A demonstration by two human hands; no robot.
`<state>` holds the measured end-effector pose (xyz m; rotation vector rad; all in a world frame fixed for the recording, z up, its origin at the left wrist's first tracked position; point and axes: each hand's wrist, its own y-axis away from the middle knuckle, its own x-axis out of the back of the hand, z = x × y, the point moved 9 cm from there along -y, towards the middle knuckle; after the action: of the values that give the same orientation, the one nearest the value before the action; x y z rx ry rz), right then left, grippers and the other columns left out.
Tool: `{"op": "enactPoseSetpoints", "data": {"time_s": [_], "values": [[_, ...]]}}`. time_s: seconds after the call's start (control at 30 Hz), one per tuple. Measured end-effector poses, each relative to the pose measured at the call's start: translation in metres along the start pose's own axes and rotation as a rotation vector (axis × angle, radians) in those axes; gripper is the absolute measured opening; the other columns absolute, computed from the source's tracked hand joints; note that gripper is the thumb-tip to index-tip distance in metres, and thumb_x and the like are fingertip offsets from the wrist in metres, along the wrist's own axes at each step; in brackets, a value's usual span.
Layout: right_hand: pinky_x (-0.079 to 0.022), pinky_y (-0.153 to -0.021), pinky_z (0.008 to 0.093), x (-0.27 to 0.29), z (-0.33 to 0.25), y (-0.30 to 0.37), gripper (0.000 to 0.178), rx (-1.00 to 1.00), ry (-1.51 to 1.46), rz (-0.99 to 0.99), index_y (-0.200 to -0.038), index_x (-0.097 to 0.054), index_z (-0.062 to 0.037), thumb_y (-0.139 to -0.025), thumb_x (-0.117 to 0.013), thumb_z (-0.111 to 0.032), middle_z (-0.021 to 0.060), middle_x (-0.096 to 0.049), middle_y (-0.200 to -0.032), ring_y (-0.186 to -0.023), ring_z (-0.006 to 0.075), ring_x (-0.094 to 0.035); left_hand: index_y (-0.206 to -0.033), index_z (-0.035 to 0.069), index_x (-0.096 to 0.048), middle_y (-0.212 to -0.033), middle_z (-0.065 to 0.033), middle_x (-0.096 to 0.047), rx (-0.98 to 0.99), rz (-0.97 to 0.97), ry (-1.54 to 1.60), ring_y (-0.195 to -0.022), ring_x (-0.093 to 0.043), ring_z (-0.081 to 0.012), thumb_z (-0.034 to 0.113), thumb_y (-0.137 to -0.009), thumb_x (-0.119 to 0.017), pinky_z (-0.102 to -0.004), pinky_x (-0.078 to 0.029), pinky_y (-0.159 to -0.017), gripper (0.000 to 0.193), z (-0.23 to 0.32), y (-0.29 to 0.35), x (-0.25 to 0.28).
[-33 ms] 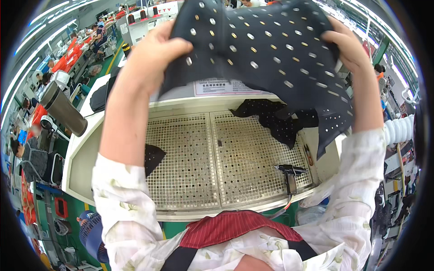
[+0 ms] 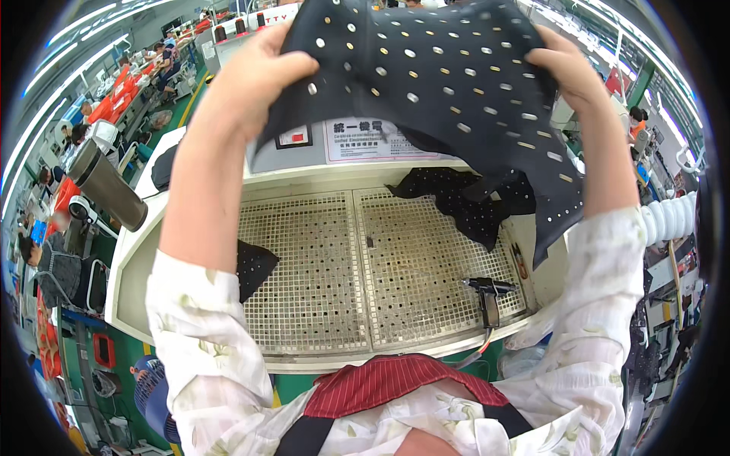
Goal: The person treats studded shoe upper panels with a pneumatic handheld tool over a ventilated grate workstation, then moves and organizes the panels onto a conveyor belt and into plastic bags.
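Note:
A black fabric piece with white and gold dots is held up in front of me, stretched between both hands. My left hand grips its left side, thumb on the near face. At the upper right edge, my right hand pinches the cloth, its fingertips partly hidden. The lower right corner of the fabric hangs down in a point. Beneath it, another dotted black piece lies at the back right of the gridded work surface. A smaller black scrap shows beside my left forearm.
A black spray gun with a hose lies on the grid's front right. Small snips rest by the right wall. A brown tumbler stands at left. A white ribbed duct runs at right. Behind are a labelled panel and people working.
Both hands have shifted slightly left with the fabric, still holding it up. More of the panel behind, with a red switch, now shows below the cloth.

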<state>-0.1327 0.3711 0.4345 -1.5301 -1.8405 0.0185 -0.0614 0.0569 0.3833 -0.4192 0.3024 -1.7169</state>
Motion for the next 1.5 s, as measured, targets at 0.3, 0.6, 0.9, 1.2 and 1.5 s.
{"op": "enactPoseSetpoints", "data": {"time_s": [0.3,0.6,0.9,1.2,1.5], "values": [[-0.045,-0.087,0.0362,-0.057,0.098,-0.064,0.056,-0.019,0.777,0.158,-0.125,-0.047,-0.0110,-0.070,-0.058,-0.016,0.0151,-0.060,-0.109,-0.102,0.0298,-0.057,-0.125,0.016,-0.044,-0.109,-0.0130,-0.060,0.013,0.362,-1.670,-0.102,-0.057,-0.0281,0.014,-0.077,-0.053,-0.0437,-0.045,-0.085,0.049,-0.025,-0.066,0.012],[-0.044,-0.086,0.0339,-0.034,0.079,-0.032,0.062,0.195,0.732,0.302,-0.131,-0.038,-0.0077,-0.077,-0.065,-0.024,0.0144,-0.059,-0.109,-0.101,0.0261,-0.057,-0.123,0.011,-0.047,-0.106,-0.0134,-0.061,-0.306,0.489,-1.617,-0.099,-0.057,-0.0304,0.011,-0.085,-0.048,-0.0452,-0.040,-0.088,0.038,0.022,-0.029,-0.006],[-0.035,-0.098,0.0282,-0.013,0.022,0.107,0.034,0.210,0.379,0.179,-0.121,-0.049,0.0034,-0.090,-0.049,-0.010,0.0138,-0.053,-0.120,-0.112,0.0195,-0.050,-0.095,0.004,-0.060,-0.091,-0.0100,-0.063,-0.669,0.439,-1.268,-0.079,-0.060,-0.0287,0.007,-0.076,-0.061,-0.0354,-0.045,-0.070,0.019,-0.036,0.174,0.017],[-0.043,-0.078,0.0241,-0.110,0.055,0.253,0.024,-0.124,0.104,-0.086,-0.109,-0.054,0.0065,-0.086,-0.048,0.006,0.0101,-0.060,-0.092,-0.085,0.0143,-0.057,-0.119,0.007,-0.054,-0.125,-0.0151,-0.050,0.486,0.287,-1.302,-0.115,-0.048,-0.0308,0.024,-0.082,-0.060,-0.0382,-0.040,-0.095,0.041,-0.277,0.318,0.108],[-0.046,-0.072,0.0232,-0.171,0.044,0.268,0.020,-0.094,0.203,-0.195,-0.101,-0.060,0.0035,-0.082,-0.056,0.005,0.0082,-0.062,-0.088,-0.079,0.0129,-0.060,-0.121,0.005,-0.050,-0.121,-0.0152,-0.053,0.936,-0.099,-1.475,-0.104,-0.056,-0.0291,0.018,-0.082,-0.054,-0.0374,-0.046,-0.088,0.041,-0.348,0.318,0.121]]}}
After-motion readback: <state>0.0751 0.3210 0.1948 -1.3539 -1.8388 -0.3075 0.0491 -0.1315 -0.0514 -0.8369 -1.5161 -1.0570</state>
